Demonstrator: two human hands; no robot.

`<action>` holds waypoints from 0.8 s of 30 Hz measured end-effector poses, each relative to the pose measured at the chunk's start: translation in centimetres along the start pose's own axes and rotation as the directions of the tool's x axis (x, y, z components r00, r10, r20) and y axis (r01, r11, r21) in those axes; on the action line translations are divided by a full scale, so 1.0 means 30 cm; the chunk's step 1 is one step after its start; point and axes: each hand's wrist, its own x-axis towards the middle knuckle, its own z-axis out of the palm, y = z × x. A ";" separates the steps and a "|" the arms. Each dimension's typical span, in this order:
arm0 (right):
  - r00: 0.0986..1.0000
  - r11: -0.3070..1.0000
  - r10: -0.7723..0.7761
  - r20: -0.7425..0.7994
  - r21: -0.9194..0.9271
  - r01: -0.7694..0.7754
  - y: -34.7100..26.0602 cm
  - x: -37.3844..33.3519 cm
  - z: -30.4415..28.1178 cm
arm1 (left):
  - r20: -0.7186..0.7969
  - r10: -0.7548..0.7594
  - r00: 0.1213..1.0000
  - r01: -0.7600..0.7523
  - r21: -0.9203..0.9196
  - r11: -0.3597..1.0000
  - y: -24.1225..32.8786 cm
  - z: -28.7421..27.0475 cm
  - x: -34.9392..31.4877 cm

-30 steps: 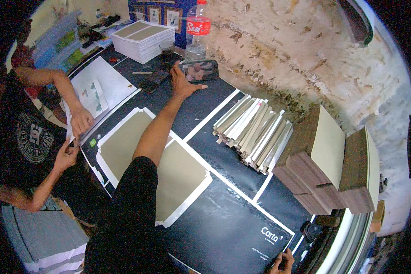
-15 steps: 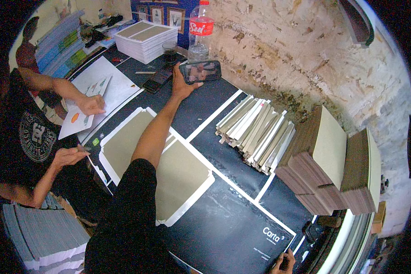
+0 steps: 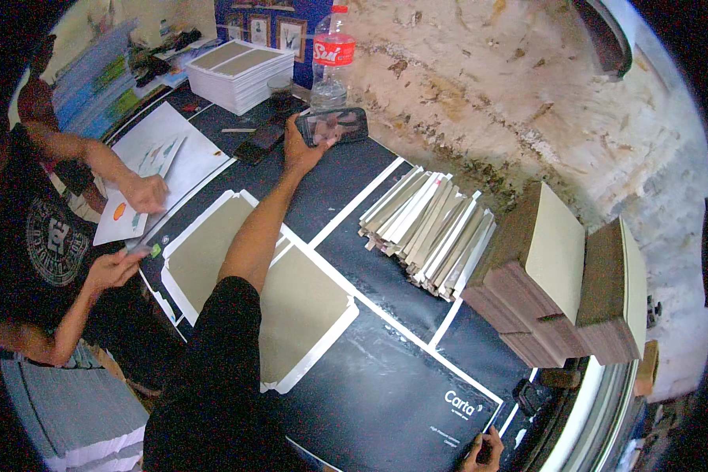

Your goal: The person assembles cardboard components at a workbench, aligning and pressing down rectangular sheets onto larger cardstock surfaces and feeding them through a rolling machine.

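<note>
My left hand (image 3: 297, 151) reaches far across the table and holds a dark phone (image 3: 336, 126) up off the black cutting mat (image 3: 385, 393). Under my forearm lie two grey boards on white-edged sheets, one (image 3: 204, 248) nearer the co-worker and one (image 3: 307, 311) nearer me. A loose pile of long grey strips (image 3: 429, 228) lies to the right of my arm. My right hand (image 3: 486, 455) shows only partly at the lower edge, resting on the near rim of the mat.
Two tall stacks of brown boards (image 3: 554, 259) (image 3: 617, 291) stand at the right. A clear bottle with a red label (image 3: 332, 55) and a stack of white sheets (image 3: 236, 71) sit at the back. A co-worker's hand (image 3: 145, 193) presses on printed paper at the left.
My left hand has lifted the phone off the table and tilted it up. The co-worker has moved a printed sheet across their paper pile.
</note>
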 end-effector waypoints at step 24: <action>0.999 0.999 0.034 0.012 0.003 -0.034 -0.033 0.002 0.014 | -0.003 0.039 0.999 -0.039 -0.049 0.998 -0.044 -0.021 0.024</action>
